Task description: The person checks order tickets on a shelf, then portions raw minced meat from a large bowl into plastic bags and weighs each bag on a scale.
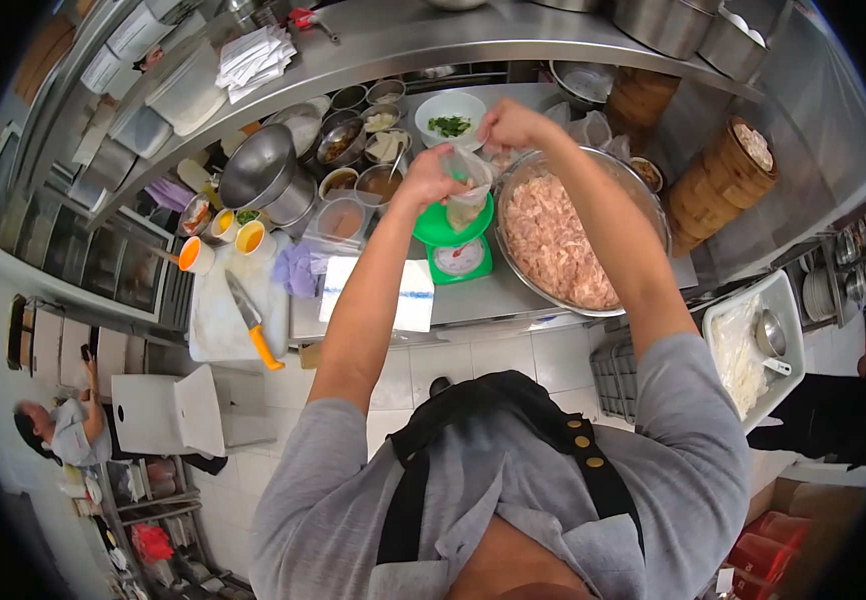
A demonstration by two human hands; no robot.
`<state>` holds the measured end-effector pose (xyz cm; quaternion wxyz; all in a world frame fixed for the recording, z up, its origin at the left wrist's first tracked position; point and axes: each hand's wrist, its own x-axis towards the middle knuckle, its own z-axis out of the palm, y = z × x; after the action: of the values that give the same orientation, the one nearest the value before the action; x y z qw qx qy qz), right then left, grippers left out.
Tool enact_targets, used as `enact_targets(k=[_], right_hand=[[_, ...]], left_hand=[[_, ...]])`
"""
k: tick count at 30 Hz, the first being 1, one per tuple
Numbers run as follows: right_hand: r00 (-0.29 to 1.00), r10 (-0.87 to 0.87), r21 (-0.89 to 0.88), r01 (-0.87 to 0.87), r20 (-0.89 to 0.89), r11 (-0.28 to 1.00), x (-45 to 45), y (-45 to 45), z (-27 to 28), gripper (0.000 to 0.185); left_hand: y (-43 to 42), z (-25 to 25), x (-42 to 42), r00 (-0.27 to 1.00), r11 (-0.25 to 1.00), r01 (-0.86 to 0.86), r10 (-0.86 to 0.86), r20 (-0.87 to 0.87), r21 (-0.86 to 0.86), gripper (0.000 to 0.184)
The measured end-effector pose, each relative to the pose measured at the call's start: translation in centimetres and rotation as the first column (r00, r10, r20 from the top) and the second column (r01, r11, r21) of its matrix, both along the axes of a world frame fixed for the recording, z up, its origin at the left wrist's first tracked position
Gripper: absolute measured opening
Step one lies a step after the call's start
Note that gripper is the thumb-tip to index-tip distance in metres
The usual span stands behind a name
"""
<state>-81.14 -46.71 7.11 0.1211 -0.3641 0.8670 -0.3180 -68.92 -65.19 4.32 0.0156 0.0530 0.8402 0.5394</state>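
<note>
My left hand (429,180) grips the rim of a clear plastic bag (468,195) with some filling inside. The bag rests on the green pan of a dial kitchen scale (459,260). Above and right of the bag, my right hand (515,126) has its fingers pinched together; what they hold, if anything, cannot be made out. Just behind the hands is a white bowl (436,108) with chopped green herbs (450,126). A large metal bowl of raw chopped meat (563,240) stands under my right forearm.
Left of the scale are sauce and ingredient tubs (340,220), a folded white cloth (405,308) and a cutting board (215,320) with an orange-handled knife (253,325). Bamboo steamers (718,195) stand right. A steel shelf (513,42) overhangs the back. Another person (78,430) is far left.
</note>
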Motion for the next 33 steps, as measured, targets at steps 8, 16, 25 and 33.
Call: enact_targets(k=[8,16,25,33], right_hand=[[0.973,0.120,0.579,0.016,-0.195,0.815,4.2,6.9,-14.4,0.052],[0.945,-0.312,0.371,0.326,-0.100,0.870,8.9,6.9,-12.3,0.043],[0.900,-0.423,0.203,0.398,0.100,0.895,6.8,10.6,-8.7,0.027],[0.942,-0.068,0.507,0.237,-0.330,0.829,7.2,5.9,-15.8,0.033]], left_hand=[[-0.8,-0.7,-0.4,1.000,0.973,0.014,-0.009,0.022,-0.232,0.049],[-1.5,0.9,0.5,0.996,0.983,0.019,-0.003,0.087,-0.180,0.037],[-0.6,-0.5,0.5,0.982,0.996,0.010,-0.027,0.187,0.092,0.040],[-1.3,-1.5,-1.0,0.934,0.927,-0.070,-0.068,-0.350,-0.368,0.048]])
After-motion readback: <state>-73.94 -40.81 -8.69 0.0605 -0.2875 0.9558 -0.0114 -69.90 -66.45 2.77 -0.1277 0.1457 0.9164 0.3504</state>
